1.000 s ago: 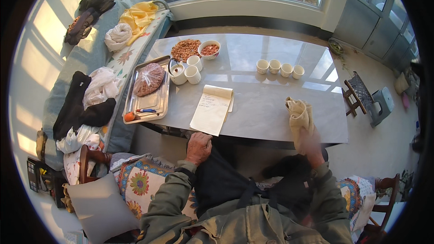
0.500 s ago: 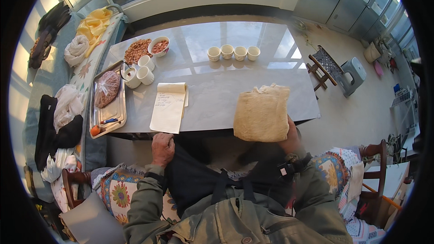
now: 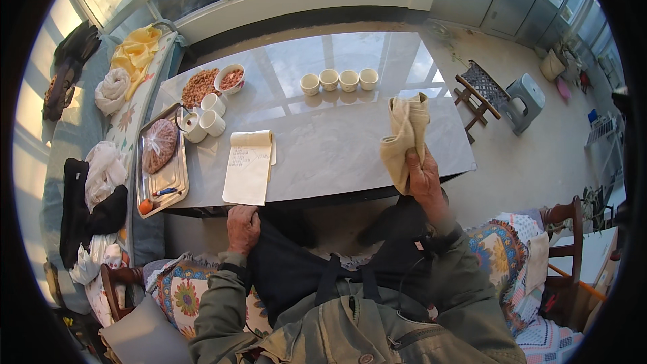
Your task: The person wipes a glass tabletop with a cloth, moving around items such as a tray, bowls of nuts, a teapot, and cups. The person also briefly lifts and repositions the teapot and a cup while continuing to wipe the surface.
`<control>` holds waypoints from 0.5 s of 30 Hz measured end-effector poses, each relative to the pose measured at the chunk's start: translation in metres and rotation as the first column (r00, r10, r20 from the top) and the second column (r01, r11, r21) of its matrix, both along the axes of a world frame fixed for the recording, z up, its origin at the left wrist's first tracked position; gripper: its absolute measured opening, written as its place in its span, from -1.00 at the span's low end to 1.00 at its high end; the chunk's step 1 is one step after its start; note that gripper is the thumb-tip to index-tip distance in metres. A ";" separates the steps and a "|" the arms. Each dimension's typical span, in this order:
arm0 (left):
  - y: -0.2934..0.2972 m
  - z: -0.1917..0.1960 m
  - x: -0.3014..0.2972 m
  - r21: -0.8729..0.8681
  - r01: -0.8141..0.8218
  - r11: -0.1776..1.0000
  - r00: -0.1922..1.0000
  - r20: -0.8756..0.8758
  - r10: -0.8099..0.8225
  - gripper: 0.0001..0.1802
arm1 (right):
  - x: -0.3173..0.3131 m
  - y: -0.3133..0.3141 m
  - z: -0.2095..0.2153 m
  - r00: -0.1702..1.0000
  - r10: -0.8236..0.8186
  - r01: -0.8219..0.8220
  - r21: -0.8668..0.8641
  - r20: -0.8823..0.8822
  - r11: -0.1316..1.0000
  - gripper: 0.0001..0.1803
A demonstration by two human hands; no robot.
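Observation:
A folded beige cloth [image 3: 403, 136] stands up in my right hand [image 3: 424, 178], bunched between thumb and fingers over the table's near right part. My left hand [image 3: 243, 230] rests on my dark-clad leg just below the table edge, its fingers curled and holding nothing. Closest to it on the grey table [image 3: 323, 168] lies an open notepad [image 3: 249, 168] with handwriting. Four-side-by-side style, several small white cups [image 3: 329, 80] stand in a row farther back, beyond the cloth.
At the table's left are a metal tray [image 3: 176, 174] with a bagged reddish food [image 3: 159, 148], white mugs [image 3: 213, 123], a small pot [image 3: 193, 128], a bowl [image 3: 230, 79] and a heap of nuts [image 3: 200, 87]. A grey stool [image 3: 526, 102] stands on the floor at right.
The cloth, spread broad and flat before, is now gathered narrow and upright in my right hand, which has risen and come over the table edge. My left hand stays on my leg.

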State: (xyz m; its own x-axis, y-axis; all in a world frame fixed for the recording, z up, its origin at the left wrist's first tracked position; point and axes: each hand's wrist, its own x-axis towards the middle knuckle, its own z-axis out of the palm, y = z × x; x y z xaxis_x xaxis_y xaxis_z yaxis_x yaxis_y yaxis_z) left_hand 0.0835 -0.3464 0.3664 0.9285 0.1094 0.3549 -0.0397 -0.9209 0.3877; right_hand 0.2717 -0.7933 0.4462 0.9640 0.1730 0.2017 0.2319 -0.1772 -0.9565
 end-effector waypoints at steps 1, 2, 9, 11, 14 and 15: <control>0.000 0.001 0.000 0.000 0.002 1.000 1.000 -0.001 -0.002 -0.86 | 0.002 0.003 -0.005 0.993 0.005 0.019 -0.200 0.117 0.980 -0.34; -0.001 0.001 0.000 -0.006 -0.001 1.000 1.000 -0.003 0.001 -0.87 | 0.002 0.013 -0.014 0.983 -0.012 0.045 -0.178 0.182 0.983 -0.42; -0.001 0.001 -0.003 -0.011 -0.004 1.000 1.000 0.010 0.004 -0.87 | 0.000 0.023 -0.045 0.993 -0.062 0.101 -0.477 0.097 0.873 -0.61; 0.000 0.000 -0.003 -0.015 0.002 1.000 1.000 0.019 -0.002 -0.87 | 0.003 0.019 -0.045 0.997 -0.081 0.080 -0.294 0.010 0.952 -0.58; 0.000 -0.001 -0.004 -0.006 -0.012 1.000 1.000 0.006 0.012 -0.87 | 0.003 0.006 -0.039 0.984 -0.093 0.088 -0.043 -0.150 0.995 -0.53; 0.000 -0.002 -0.003 -0.006 -0.007 1.000 1.000 0.010 0.007 -0.87 | 0.004 0.002 -0.036 0.968 -0.108 0.117 0.024 -0.228 0.993 -0.51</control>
State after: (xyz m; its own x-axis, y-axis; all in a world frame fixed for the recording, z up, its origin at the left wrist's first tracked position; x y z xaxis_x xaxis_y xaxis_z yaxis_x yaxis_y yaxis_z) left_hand 0.0804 -0.3460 0.3646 0.9241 0.1175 0.3635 -0.0375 -0.9190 0.3924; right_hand 0.2758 -0.7915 0.4099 0.9982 0.0574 -0.0196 -0.0106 -0.1530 -0.9882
